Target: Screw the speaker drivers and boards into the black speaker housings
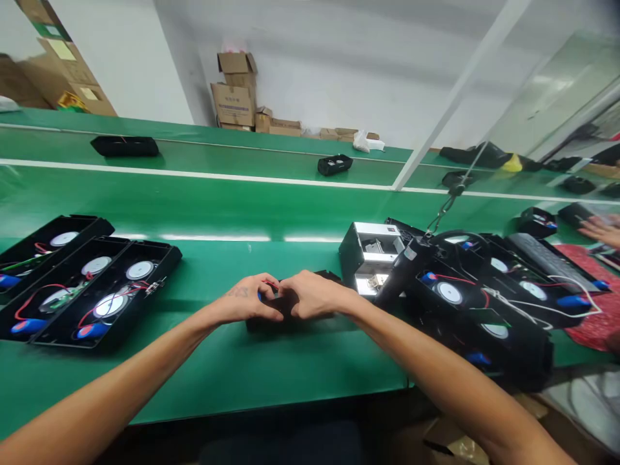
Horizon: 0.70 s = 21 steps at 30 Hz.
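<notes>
On the green bench in front of me lies a black speaker housing (276,325), largely covered by my hands. My left hand (249,298) is closed at its left part, thumb and fingers curled about a blue cylindrical battery (262,296) that shows only in a small patch, with a bit of red wire beside it. Over the housing's middle, my right hand (312,296) has its fingers bent down and closed, close to the left fingertips. What the right fingers grip is hidden.
Open speaker housings (138,290) with round drivers and blue batteries lie at left; more housings (479,303) crowd the right. A white-and-black machine (372,248) stands right of my hands, near a black hanging tool (404,268). Another person's hand (600,229) is at far right.
</notes>
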Motion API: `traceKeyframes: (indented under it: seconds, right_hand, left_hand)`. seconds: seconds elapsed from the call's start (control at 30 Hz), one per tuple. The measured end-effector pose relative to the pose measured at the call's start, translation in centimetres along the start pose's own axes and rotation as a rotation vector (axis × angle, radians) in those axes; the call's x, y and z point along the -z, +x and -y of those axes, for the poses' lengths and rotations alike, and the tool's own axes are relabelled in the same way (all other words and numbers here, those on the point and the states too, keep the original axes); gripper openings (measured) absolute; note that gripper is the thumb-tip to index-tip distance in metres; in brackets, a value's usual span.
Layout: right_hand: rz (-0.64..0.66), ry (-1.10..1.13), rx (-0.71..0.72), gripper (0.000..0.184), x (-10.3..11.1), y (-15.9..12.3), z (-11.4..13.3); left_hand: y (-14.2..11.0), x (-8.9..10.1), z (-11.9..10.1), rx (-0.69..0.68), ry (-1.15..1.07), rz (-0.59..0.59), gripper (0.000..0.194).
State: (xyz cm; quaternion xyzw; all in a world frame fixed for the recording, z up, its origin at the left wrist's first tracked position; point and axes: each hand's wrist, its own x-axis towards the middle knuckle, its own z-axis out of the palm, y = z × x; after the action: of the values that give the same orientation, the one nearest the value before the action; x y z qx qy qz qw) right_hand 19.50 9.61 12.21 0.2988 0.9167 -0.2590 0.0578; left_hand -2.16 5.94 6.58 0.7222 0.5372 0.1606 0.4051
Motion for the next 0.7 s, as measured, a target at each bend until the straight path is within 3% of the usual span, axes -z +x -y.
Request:
traceKeyframes:
  seconds: [0.43,0.7]
  right_hand:
    - [0.044,0.056,0.078,0.037,-0.2,1.8,-1.3]
    - [0.063,0.143,0.098,0.023,-0.1,2.3,-1.7]
  left_hand:
    - [0.4,0.7,-0.6,0.106,-0.010,0.109,0.045]
    - [0.7,1.2,-0.8,0.137,-0.023,0.159,0.041]
